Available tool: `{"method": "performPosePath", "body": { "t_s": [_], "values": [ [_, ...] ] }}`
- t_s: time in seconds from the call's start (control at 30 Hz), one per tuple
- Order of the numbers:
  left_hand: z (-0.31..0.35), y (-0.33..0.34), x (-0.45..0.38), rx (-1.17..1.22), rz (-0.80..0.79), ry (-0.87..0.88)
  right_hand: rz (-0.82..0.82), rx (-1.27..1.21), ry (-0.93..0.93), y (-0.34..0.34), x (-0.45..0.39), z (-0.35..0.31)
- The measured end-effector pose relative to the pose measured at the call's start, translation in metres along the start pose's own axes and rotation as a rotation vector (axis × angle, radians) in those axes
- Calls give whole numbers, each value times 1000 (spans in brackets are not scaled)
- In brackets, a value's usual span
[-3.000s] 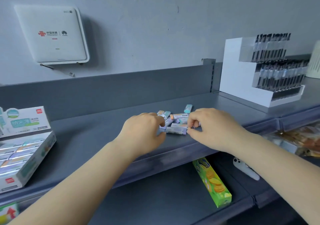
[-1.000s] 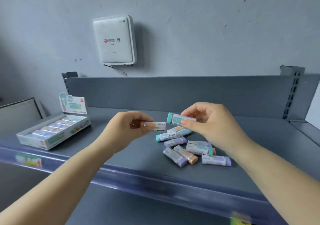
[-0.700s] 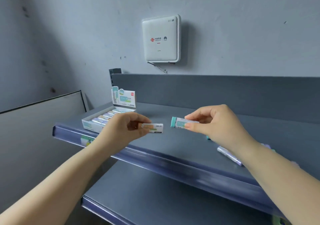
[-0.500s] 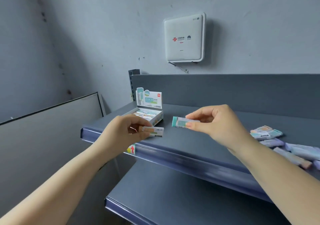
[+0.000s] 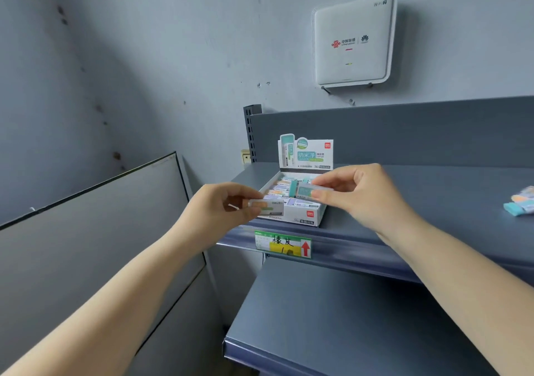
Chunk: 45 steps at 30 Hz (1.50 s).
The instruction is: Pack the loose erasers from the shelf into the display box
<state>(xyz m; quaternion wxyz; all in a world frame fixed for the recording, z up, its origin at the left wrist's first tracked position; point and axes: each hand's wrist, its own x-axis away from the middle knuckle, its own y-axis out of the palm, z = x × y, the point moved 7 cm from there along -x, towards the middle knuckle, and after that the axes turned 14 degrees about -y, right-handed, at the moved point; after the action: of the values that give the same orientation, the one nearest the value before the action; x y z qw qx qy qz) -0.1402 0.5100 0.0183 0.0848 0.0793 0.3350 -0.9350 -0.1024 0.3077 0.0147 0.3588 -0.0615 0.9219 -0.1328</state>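
left hand (image 5: pixel 222 211): you pinch an orange-striped eraser (image 5: pixel 267 207) by one end, at the display box (image 5: pixel 300 216) front.
right hand (image 5: pixel 358 196): you pinch a teal-tipped eraser (image 5: pixel 303 190) over the box, near the shelf (image 5: pixel 433 202) front-left corner.
risk: your end-only pinches may slip; box looks nearly full, so erasers could jam or drop off the front edge.
loose erasers (image 5: pixel 520 208): more wait toward the shelf's right end.

Left hand (image 5: pixel 219 208): bare; no ring, no glove
Right hand (image 5: pixel 361 196): bare; nails short and plain
Forearms: both uncovered; no sleeve, watch or band showed

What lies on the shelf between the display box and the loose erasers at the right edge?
Head view: that stretch of grey shelf between the display box and the loose erasers looks bare, though the right hand, pinching a teal-ended eraser, covers its near-left part.
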Motion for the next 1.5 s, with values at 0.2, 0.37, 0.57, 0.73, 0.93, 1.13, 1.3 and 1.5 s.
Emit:
{"method": "performPosePath", "body": {
  "t_s": [0.2,0.37,0.57,0.73,0.93,1.13,1.3,1.5],
  "values": [
    [-17,-4,-30,95,-47,-8,22,106,0,13,-28,9],
    [-31,0,-66,220,-73,-40,-33,321,-22,15,-56,27],
    [-39,0,-122,247,-97,-37,-86,472,-11,18,-89,49],
    [-37,3,-154,245,-128,19,-149,604,-3,32,-99,62],
    [-30,6,-177,274,-189,75,-196,700,47,42,-101,75],
    [-27,22,-192,305,-284,69,-274,835,28,54,-104,73],
    [-31,40,-197,344,-349,57,-280,878,13,57,-106,73],
    [-31,52,-193,278,-367,108,-219,826,36,53,-104,76]
  ]
}}
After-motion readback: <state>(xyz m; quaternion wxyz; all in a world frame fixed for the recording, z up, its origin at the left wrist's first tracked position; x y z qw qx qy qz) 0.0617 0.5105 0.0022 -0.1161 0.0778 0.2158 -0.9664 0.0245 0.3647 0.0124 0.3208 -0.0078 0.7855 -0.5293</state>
